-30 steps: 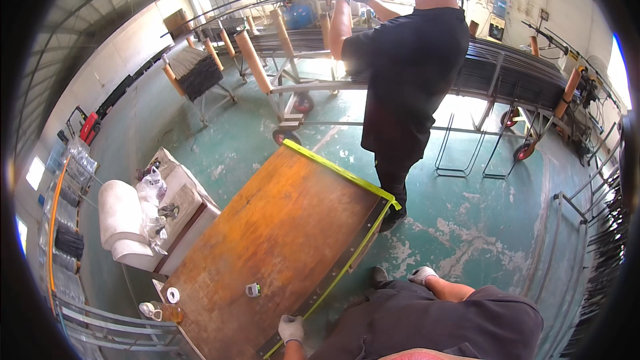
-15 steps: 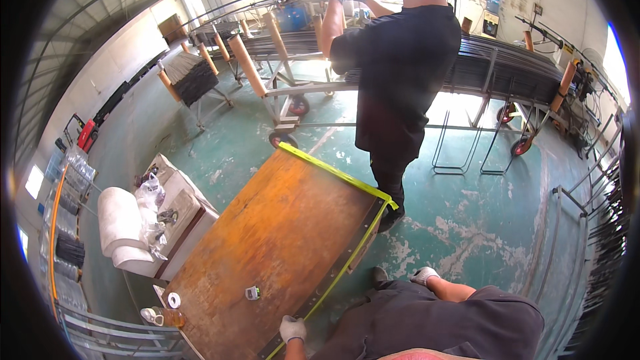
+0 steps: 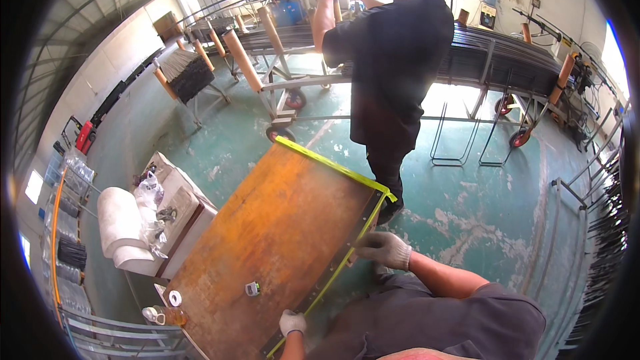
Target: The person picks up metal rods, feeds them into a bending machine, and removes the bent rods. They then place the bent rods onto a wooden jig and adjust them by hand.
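A wooden table [image 3: 267,220] with a worn orange-brown top lies in front of me. A bright yellow strip [image 3: 327,167] runs along its far edge, and a thinner yellow line follows the dark right edge [image 3: 325,273]. At the near end of that right edge, my left hand [image 3: 292,322], in a pale glove, is closed; whatever lies in its fingers is hidden. My right hand [image 3: 387,251], gloved too, reaches beside the same edge farther up, fingers stretched leftward and no object visible in them. A small grey-green device [image 3: 252,289] sits on the tabletop.
A tape roll [image 3: 175,298] and a bottle of amber liquid [image 3: 165,316] stand at the table's left corner. White rolls [image 3: 122,227] lie beyond. Past the far edge, a co-worker [image 3: 403,67] lifts a dark rod by a wheeled rack [image 3: 507,70] of black rods.
My right hand has come up from beside my body to the table's right edge. My left hand stays at the near edge. The co-worker appears slightly farther left.
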The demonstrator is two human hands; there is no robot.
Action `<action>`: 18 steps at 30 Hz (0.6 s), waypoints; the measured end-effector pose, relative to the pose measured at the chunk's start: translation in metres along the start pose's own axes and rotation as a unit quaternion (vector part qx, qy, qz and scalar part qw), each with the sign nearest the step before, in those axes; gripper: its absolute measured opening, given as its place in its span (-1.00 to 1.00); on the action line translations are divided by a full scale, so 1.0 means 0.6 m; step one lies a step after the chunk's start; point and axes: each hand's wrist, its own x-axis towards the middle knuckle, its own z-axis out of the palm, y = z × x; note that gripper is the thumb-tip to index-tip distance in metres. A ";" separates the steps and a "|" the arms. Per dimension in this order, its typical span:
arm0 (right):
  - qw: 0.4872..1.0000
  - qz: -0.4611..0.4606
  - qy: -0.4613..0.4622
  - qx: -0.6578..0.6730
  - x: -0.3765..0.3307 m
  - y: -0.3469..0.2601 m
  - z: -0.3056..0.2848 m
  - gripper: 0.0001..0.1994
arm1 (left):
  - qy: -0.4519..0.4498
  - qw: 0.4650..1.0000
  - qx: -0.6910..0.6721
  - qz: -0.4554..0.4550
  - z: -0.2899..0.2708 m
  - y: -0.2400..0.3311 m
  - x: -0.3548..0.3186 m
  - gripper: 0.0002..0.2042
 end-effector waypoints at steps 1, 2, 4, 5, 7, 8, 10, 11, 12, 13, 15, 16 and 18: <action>0.998 -0.015 -0.038 0.044 -0.001 -0.051 0.002 -0.70 | 0.005 1.000 0.001 0.009 0.000 0.005 -0.003 -0.80; 0.994 -0.040 -0.066 0.075 -0.014 -0.120 0.005 -0.68 | 0.011 1.000 0.002 0.013 -0.007 0.011 -0.011 -0.81; 0.971 -0.148 -0.126 0.137 -0.046 -0.224 0.012 -0.61 | 0.021 1.000 0.010 0.014 -0.016 0.019 -0.021 -0.81; 0.948 -0.229 -0.148 0.163 -0.058 -0.258 0.011 -0.56 | 0.019 1.000 0.015 0.018 -0.014 0.030 -0.020 -0.81; 0.887 -0.353 -0.250 0.159 -0.063 -0.326 0.013 -0.57 | 0.032 0.998 0.038 0.025 -0.014 0.020 -0.022 -0.81; 0.852 -0.395 -0.301 0.165 -0.066 -0.361 0.019 -0.61 | 0.041 0.997 0.055 0.032 -0.009 0.007 -0.019 -0.80; 0.810 -0.440 -0.338 0.189 -0.084 -0.421 0.033 -0.69 | 0.038 0.997 0.053 0.045 0.004 -0.010 0.002 -0.79; 0.782 -0.465 -0.338 0.239 -0.094 -0.440 0.048 -0.67 | 0.031 0.998 0.036 0.042 0.004 -0.024 0.010 -0.79; 0.749 -0.489 -0.342 0.289 -0.099 -0.457 0.065 -0.65 | 0.024 0.999 0.021 0.034 0.003 -0.046 0.012 -0.78; 0.711 -0.506 -0.328 0.361 -0.117 -0.480 0.092 -0.57 | 0.019 0.999 0.018 0.039 0.012 -0.038 0.020 -0.78; 0.643 -0.525 -0.313 0.461 -0.132 -0.495 0.129 -0.41 | 0.015 0.999 0.012 0.033 0.000 -0.007 0.006 -0.78; 0.618 -0.530 -0.312 0.489 -0.136 -0.494 0.140 -0.37 | 0.016 1.000 0.007 0.025 -0.008 0.007 -0.006 -0.78; 0.625 -0.539 -0.324 0.463 -0.128 -0.479 0.146 -0.44 | 0.019 1.000 -0.003 0.005 -0.015 0.017 -0.024 -0.78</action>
